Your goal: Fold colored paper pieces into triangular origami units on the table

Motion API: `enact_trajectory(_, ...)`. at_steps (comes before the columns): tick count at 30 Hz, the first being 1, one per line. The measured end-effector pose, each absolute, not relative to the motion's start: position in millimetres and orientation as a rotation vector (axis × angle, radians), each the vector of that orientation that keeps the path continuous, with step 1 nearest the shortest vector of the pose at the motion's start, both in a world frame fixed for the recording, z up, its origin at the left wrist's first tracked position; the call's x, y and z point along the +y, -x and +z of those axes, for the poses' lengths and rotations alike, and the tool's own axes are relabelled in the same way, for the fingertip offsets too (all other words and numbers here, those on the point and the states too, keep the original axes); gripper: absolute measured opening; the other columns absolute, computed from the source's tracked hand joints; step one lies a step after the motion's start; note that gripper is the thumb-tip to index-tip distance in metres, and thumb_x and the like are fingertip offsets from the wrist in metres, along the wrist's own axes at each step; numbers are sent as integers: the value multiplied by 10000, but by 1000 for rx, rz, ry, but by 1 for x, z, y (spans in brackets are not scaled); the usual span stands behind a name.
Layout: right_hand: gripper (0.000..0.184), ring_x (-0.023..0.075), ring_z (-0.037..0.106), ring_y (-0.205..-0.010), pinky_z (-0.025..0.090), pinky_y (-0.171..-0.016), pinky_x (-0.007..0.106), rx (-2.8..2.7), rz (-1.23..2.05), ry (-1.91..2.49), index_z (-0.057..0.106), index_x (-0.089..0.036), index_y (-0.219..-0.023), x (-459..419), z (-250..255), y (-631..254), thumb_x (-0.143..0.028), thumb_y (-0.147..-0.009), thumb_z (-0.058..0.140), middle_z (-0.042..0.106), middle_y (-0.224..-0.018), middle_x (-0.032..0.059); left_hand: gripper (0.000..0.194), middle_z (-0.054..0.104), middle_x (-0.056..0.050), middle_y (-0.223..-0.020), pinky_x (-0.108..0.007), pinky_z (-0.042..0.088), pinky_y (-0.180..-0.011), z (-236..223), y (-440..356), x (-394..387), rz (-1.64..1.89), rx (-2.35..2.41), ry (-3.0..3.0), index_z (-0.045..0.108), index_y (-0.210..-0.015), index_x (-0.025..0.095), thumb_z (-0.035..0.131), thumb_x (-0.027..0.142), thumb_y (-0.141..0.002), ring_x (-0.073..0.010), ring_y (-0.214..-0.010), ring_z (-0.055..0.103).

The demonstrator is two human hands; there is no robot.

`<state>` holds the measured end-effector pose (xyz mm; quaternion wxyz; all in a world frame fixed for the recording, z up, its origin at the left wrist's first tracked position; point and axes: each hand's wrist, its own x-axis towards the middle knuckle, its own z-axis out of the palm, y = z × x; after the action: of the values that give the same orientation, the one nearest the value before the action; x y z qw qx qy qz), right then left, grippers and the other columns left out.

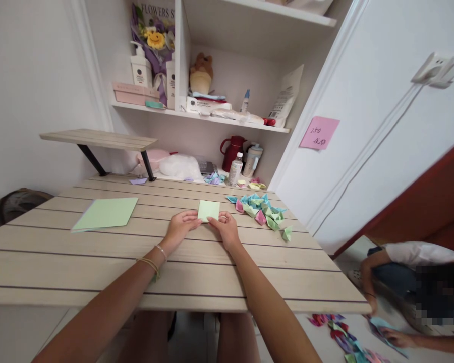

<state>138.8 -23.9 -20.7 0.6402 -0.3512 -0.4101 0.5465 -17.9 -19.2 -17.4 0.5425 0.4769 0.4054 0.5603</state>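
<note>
Between my two hands is a small pale green square of paper (209, 209), held just over the tabletop. My left hand (183, 225) pinches its lower left side, thumb and fingers together. At the lower right corner, my right hand (225, 227) grips it with the thumb on top and the fingers behind. To the left lies a stack of larger green paper sheets (108, 213). A heap of folded paper pieces (261, 207) in blue, green and pink sits to the right of my hands.
A raised wooden shelf (98, 137) stands at the table's back left. Behind the table are a bottle (235, 170), a dark red jug (233, 153) and a cup (253, 160). On the floor at right, a person (391, 272) handles blue paper beside more folded pieces (344, 338).
</note>
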Motion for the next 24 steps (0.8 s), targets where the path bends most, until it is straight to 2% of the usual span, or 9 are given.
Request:
enact_trajectory(9,414,122,593,-552,468,-562,237,-1000,1225,844,453,-192,-743,-21,-25,-140,-280,-496,772,637,-606,-28,420,677,-74,-754,-264,519,-707,-18,19,-19,1337,1007,-1138,634,-882,95,784,189,-500,-149,-701,641)
enact_trajectory(15,476,141,610,-570,463,-536,239,-1077,1191,877,428,-200,-797,-21,-25,-140,-287,-484,776,660,-648,-5,301,676,-67,-747,-275,542,-705,-18,16,-20,1337,966,-1037,632,-816,94,755,207,-565,-151,-684,650)
enact_trajectory(24,527,156,627,-579,480,-556,251,-1073,1179,915,400,-213,-859,-21,-26,-141,-284,-494,772,656,-632,-14,262,687,-88,-776,-288,554,-726,-19,17,-18,1352,989,-1010,647,-780,81,755,197,-571,-170,-724,654)
